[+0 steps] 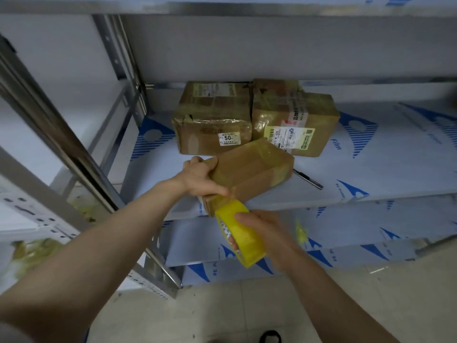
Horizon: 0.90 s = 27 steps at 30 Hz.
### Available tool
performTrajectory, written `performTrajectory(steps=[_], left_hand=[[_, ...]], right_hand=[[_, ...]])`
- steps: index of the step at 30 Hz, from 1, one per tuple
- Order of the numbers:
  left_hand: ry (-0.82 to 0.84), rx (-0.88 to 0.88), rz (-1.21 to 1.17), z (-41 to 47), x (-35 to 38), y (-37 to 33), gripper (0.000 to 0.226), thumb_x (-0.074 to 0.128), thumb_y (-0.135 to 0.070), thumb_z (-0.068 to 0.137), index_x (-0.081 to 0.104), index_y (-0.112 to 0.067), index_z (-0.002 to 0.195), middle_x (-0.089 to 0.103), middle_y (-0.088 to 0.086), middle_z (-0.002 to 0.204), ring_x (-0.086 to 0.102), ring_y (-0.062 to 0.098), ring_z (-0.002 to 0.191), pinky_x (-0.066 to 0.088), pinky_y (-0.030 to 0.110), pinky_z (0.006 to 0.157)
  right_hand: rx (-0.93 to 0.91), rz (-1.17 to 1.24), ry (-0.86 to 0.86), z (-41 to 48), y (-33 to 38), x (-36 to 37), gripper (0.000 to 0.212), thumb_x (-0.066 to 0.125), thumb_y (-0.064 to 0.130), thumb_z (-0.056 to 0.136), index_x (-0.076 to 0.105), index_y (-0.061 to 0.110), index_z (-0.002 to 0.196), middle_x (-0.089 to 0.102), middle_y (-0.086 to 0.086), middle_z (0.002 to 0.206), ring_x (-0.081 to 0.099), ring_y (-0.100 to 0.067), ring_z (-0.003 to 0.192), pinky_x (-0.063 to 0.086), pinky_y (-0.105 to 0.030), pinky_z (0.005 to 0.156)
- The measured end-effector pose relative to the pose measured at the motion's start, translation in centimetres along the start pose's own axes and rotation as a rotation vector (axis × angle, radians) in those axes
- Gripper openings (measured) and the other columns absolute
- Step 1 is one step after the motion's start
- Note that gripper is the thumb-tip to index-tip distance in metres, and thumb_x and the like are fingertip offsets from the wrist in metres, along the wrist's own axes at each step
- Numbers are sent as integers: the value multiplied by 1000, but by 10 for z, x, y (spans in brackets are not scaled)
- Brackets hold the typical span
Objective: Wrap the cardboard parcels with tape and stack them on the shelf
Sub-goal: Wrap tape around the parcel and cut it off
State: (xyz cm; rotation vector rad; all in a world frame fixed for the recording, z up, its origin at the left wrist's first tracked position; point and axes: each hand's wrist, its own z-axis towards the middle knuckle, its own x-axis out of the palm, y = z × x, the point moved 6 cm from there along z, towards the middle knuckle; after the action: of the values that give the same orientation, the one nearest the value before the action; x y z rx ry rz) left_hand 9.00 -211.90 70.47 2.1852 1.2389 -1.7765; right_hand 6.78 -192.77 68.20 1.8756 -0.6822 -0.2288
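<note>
So, left hand (197,177) gripping the mid-frame parcel (254,167), right hand (268,231) clutching the tape roll (247,247), I want it pulled taut.

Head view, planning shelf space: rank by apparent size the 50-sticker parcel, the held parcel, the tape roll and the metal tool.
1. 50-sticker parcel
2. held parcel (nearer the camera, so 1 and 2 unsure)
3. tape roll
4. metal tool, partly hidden
</note>
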Motion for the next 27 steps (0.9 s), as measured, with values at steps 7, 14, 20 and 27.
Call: performTrajectory(steps=[7,14,20,27], left_hand=[[274,-113,-709,-16,-13,19,31,61,-51,75,61,-20,78,63,1,68,53,19,67,45,35,82],[-371,-227,-1335,-8,-22,44,29,56,-33,89,65,-11,104,71,9,95,65,26,91,54,36,77],[-606,-213,-1413,-11,-4,45,20,52,-20,92,61,-8,79,65,13,79,59,21,69,50,27,61],[-669,-191,-1274,-8,-14,55,37,55,-25,95,48,-9,63,50,12,67,45,20,62,38,28,61]], right_hand=[[-260,-82,250,-24,114,19,14,75,13,71,76,11,85,74,-10,79,71,-20,67,57,-28,60],[-308,-208,-143,31,163,54,45,69,50,80,70,6,77,72,-10,65,68,-17,53,58,-28,57],[-272,-212,-131,40,162,66,54,66,55,80,70,1,82,71,-15,65,66,-21,50,58,-31,56],[-228,-143,-233,8,126,43,38,72,43,80,64,9,65,64,-1,49,63,-13,44,51,-23,44]])
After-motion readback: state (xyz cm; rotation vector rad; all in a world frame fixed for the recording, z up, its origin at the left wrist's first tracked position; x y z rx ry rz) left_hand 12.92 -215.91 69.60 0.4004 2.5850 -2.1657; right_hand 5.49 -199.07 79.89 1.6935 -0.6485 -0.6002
